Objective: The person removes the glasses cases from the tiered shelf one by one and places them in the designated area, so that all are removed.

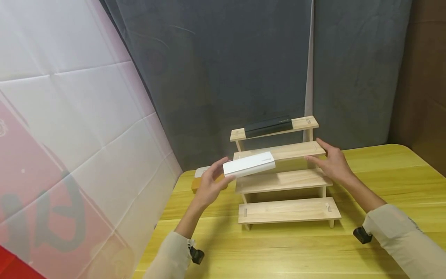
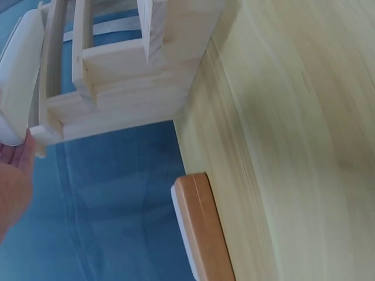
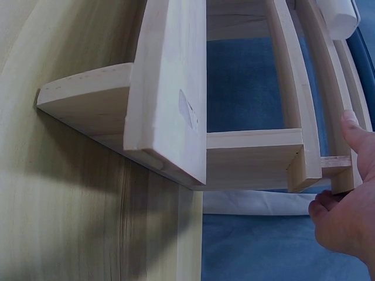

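Observation:
A four-tier stepped wooden shelf [image 1: 289,211] stands on the yellow table [image 1: 285,252]. A long black box [image 1: 268,126] lies on its top tier. My left hand [image 1: 226,170] grips the left end of a long white box [image 1: 251,164], held level at the left part of the second tier. I cannot tell whether the box touches the tier. In the left wrist view the white box [image 2: 20,76] sits beside the shelf's end [image 2: 135,70]. My right hand [image 1: 322,155] holds the second tier's right end, finger on top and thumb in front. The right wrist view shows the thumb [image 3: 354,132] along the shelf [image 3: 170,105].
A brown box with a white side [image 1: 200,179] lies on the table behind my left hand, also seen as the brown box [image 2: 202,234]. A grey curtain [image 1: 216,69] hangs close behind the shelf. A white and pink sheet [image 1: 69,135] slants along the table's left edge.

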A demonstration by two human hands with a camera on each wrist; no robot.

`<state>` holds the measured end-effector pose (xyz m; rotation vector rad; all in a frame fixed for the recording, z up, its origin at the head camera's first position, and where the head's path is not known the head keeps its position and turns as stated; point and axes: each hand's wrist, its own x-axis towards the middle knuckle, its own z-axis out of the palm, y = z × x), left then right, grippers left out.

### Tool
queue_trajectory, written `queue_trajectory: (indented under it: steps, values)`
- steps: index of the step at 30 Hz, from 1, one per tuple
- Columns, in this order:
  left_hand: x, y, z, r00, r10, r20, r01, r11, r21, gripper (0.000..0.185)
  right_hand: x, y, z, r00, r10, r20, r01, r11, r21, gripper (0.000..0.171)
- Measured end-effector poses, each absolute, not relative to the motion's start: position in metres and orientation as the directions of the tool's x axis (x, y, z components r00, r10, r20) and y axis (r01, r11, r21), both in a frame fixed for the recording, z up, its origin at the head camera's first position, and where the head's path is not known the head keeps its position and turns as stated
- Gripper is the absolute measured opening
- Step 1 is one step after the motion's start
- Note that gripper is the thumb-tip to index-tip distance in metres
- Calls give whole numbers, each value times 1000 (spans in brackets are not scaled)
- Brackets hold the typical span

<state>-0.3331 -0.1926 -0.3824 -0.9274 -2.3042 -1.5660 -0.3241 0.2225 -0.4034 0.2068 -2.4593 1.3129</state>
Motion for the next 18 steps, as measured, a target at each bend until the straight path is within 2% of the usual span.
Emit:
queue_trajectory:
  steps: [18]
  values:
    - [-332, -239, -388, -820, 298, 489, 563, 265, 783, 60, -326, 222, -403, -922, 47, 385, -285, 592, -754, 90]
